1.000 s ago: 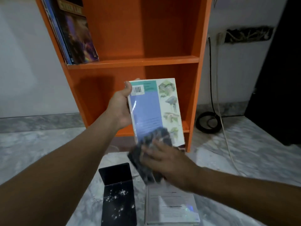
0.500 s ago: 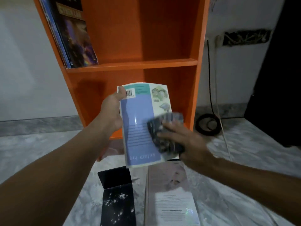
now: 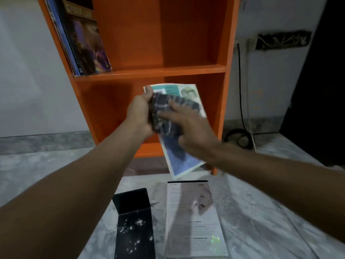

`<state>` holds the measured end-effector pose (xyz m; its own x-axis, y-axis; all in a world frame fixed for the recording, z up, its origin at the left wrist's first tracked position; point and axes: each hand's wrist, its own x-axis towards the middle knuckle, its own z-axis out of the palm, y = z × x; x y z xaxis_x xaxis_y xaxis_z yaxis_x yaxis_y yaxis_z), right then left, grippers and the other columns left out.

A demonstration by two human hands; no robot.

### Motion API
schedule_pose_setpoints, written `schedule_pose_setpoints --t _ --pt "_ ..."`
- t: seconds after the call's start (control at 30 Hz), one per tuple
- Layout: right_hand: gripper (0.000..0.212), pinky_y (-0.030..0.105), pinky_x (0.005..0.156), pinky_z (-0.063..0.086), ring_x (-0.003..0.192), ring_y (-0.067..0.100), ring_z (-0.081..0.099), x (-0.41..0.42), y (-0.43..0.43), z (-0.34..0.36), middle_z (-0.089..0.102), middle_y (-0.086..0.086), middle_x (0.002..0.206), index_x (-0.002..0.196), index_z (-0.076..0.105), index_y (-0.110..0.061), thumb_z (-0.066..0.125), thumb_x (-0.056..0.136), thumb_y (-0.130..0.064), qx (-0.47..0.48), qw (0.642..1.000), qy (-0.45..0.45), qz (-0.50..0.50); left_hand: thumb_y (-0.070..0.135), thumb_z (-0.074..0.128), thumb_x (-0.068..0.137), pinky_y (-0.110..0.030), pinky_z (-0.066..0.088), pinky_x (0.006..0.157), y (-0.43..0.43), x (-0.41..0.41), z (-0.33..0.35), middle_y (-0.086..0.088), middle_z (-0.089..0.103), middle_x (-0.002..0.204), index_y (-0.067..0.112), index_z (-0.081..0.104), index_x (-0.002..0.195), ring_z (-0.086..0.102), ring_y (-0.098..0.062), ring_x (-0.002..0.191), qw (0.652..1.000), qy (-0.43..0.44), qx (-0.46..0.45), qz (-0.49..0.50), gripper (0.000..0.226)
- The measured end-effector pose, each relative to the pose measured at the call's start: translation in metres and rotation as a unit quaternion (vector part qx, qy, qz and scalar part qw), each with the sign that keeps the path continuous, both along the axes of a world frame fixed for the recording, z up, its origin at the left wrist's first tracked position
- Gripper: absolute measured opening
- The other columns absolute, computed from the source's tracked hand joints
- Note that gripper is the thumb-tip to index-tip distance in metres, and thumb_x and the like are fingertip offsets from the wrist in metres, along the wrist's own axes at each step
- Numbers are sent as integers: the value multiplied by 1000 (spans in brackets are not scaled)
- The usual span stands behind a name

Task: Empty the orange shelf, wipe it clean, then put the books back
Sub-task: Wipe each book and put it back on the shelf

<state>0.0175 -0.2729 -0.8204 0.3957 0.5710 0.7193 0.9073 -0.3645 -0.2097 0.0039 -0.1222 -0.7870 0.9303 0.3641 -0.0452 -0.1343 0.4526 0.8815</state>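
The left hand (image 3: 139, 114) grips the book (image 3: 182, 161) by its upper-left edge at frame centre, in front of the shelf (image 3: 149, 71). The right hand (image 3: 188, 126), fingers extended, presses the cloth (image 3: 162, 107) onto the cover. More books (image 3: 85, 43) lean at upper left.

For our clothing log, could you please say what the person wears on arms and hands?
Nothing shows: the left forearm and right forearm are bare, with no sleeves in view. The left hand and right hand carry no gloves, watch or bracelet; rings cannot be ruled out in the blur.
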Motion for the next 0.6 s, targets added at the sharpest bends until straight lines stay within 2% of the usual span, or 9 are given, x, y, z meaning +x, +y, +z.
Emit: schedule_pose_setpoints --t 0.07,0.17,0.23,0.3,0.37,0.43,0.5,0.53,0.6 --pt "52 46 109 35 123 37 52 -19 -13 -57 60 12 133 116 69 -16 51 73 6 -114 987 -100 47 43 49 100 -46 60 74 9 -3 5 -18 73 110 4 62 126 73 -35 95 999 -9 -8 29 49" --pt "19 44 88 53 106 25 60 -32 -59 -97 67 3 115 101 71 -20 57 90 -13 -309 920 -155 182 35 56 99 -53 57 86 28 -12 5 -14 75 105 6 64 119 73 -34 94 995 -8 19 95 36" --pt "28 34 78 58 99 19 65 -28 -74 -80 69 1 114 103 70 -22 56 80 -16 -223 955 -120 154 30 59 98 -55 56 89 32 -14 3 -12 76 100 8 67 109 74 -33 91 992 11 44 120 26" --pt "42 26 85 55 103 17 65 -19 -72 -47 68 1 116 112 68 -20 57 75 -6 -37 990 -88 104 24 61 97 -55 57 88 30 -14 0 -13 77 97 8 68 103 75 -33 88 988 26 59 144 19" --pt "51 30 92 53 107 14 62 -10 -55 -15 66 -6 115 122 65 -22 65 77 2 77 995 3 57 17 62 95 -56 57 86 23 -12 0 -18 76 97 3 69 96 74 -34 87 987 37 55 147 15" --pt "60 40 95 51 113 12 59 -11 -29 -5 64 -8 124 132 57 -32 70 81 -3 74 981 171 51 5 61 92 -54 58 82 9 -6 7 -25 73 99 -2 68 94 72 -36 83 987 41 26 154 10" --pt "78 42 99 48 122 15 53 -18 -6 -15 51 -4 140 143 37 -46 77 79 -29 22 964 257 64 -5 58 88 -45 60 76 -6 1 18 -23 71 94 -6 65 100 70 -34 76 982 46 18 181 14" --pt "92 38 98 49 123 16 52 -21 1 -23 46 -4 143 147 24 -51 78 73 -37 8 963 264 63 -9 55 86 -39 59 69 -12 5 21 -20 70 84 -6 64 99 68 -30 69 978 52 24 198 16" --pt "99 19 82 50 104 3 61 -22 4 -32 60 -9 124 149 16 -49 69 69 -26 45 953 294 54 -13 52 84 -32 53 58 -20 11 24 -15 62 67 -1 61 83 60 -25 61 979 38 45 196 15"
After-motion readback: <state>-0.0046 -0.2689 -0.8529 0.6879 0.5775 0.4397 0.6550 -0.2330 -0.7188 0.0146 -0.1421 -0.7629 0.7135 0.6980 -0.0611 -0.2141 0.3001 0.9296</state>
